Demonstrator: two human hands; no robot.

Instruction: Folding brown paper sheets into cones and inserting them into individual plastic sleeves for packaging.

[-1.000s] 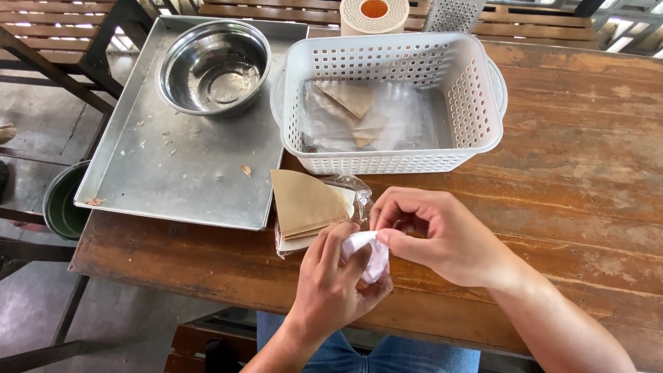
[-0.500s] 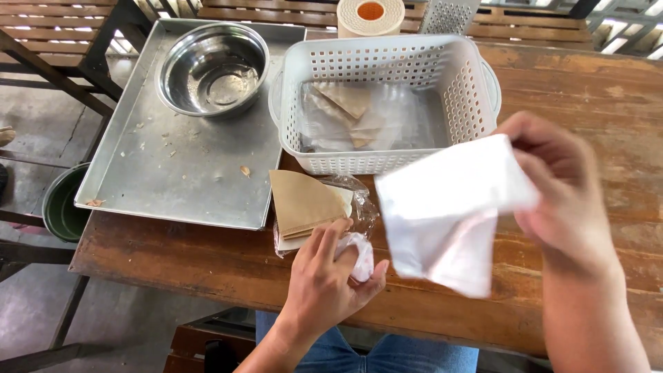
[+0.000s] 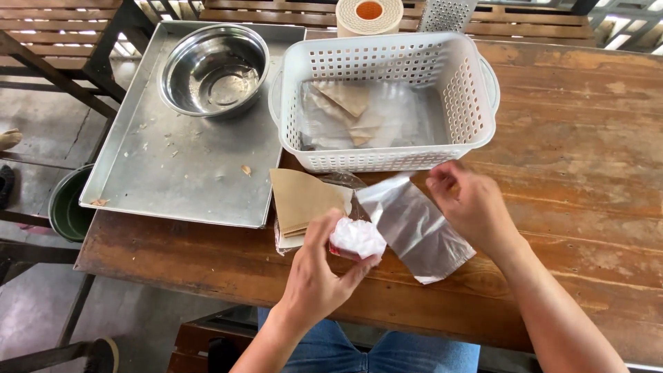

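The wooden surface [image 3: 580,138] carries all items. At far left lies a metal tray [image 3: 179,173], partly overhanging the surface edge, with a steel bowl [image 3: 214,68] standing empty at its far end and a few crumbs scattered on the bare sheet. To the right of the tray stands a white perforated basket [image 3: 387,62]; inside it lie clear bags holding folded brown paper pieces [image 3: 349,103], judged to be finished units. Beyond the basket, a tape roll [image 3: 371,15] and part of a metal grater sit at the far edge.

Near the basket's front wall, a stack of brown paper cones [image 3: 304,200] rests in an opened clear wrapper, overlapping the tray's near corner. This stock appears largely unused.

The right hand [image 3: 473,204] pinches the far corner of a single clear plastic bag [image 3: 418,231], which lies flat and empty on the surface, near end toward the person. The left hand [image 3: 318,276] has its grip closed around a small bunched wad of clear bags [image 3: 357,237], held just above the surface beside the cone stack.

Assessment: one bag separated, not yet opened or filled; a few units packed, most of the cones outstanding.
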